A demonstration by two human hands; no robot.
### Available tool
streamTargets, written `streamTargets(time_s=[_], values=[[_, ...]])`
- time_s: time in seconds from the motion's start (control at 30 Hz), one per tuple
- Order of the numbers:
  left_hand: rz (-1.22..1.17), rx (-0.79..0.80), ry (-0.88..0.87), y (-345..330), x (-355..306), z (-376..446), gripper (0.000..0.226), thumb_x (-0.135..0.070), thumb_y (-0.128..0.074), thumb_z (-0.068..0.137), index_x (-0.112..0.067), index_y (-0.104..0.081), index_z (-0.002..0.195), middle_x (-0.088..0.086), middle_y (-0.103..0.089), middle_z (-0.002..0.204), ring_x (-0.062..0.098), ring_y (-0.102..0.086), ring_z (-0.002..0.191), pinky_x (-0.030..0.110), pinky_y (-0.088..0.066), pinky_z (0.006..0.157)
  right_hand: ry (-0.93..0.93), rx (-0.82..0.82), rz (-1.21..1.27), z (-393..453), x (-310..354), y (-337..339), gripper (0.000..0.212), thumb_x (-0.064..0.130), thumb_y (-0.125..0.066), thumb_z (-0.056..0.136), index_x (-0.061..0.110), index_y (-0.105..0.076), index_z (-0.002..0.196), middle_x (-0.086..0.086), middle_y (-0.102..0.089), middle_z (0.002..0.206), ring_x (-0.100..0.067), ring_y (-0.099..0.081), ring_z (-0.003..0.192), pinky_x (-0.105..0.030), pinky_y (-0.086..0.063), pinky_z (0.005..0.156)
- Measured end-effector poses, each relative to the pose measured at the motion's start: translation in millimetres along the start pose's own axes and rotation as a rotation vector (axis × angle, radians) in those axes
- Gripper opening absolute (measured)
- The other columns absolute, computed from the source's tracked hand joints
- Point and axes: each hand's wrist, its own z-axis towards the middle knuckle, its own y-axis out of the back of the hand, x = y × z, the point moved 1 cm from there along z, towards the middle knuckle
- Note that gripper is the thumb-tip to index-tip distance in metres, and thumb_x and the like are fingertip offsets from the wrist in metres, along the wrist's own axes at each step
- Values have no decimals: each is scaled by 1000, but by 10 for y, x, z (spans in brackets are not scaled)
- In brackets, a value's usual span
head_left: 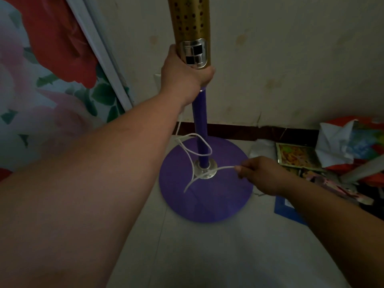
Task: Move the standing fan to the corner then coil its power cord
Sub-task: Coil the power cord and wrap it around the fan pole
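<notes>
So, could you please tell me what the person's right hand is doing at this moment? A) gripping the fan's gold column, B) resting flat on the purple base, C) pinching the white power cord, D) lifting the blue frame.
C: the right hand pinches the white power cord beside the pole's foot, above the purple base.

The fan's gold tube (188,19) looks like shiny metal with small holes in it. Its button panel (194,53) is bright and shiny like a mirror. The purple pole (200,121) is smooth and glossy. The round purple base (226,196) looks matt. The white cord (204,147) looks like smooth plastic. The wall (291,59) is dull and stained. Crumpled paper (332,142) lies nearby.
</notes>
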Motion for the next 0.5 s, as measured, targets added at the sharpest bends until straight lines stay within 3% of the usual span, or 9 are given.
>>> streamTargets(time_s=[0.1, 0.23, 0.37, 0.5], values=[[7, 0, 1, 0, -12, -14, 70, -25, -92, 62, -24, -55, 122, -9, -70, 105, 5, -70, 90, 35, -63, 84, -14, -17, -27, 2, -7, -31, 37, 44, -55, 99, 18, -73, 81, -15, -70, 78, -25, -65, 74, -32, -47, 65], [-2, -3, 2, -7, -9, -22, 70, -23, -92, 63, -24, -56, 123, -11, -70, 103, 2, -70, 87, 30, -62, 82, -51, 3, -37, -22, -46, -67, 38, 44, -55, 100, 16, -71, 79, -8, -69, 78, -23, -64, 75, -29, -46, 65], [5, -2, -2, -5, -7, -22, 68, -21, -91, 64, -25, -55, 122, -11, -69, 102, 2, -69, 87, 25, -60, 76, -47, -24, -10, -30, -29, -36, 40, 44, -55, 99, 14, -72, 80, -14, -70, 79, -21, -62, 69, -29, -45, 62], [7, -8, -10, -8, 5, -21, 67, -22, -91, 64, -24, -56, 121, -11, -69, 100, -2, -68, 83, 18, -56, 70, -67, 12, -44, -23, -49, -70, 40, 48, -53, 99, 21, -70, 75, -8, -71, 79, -22, -66, 76, -33, -49, 67]])
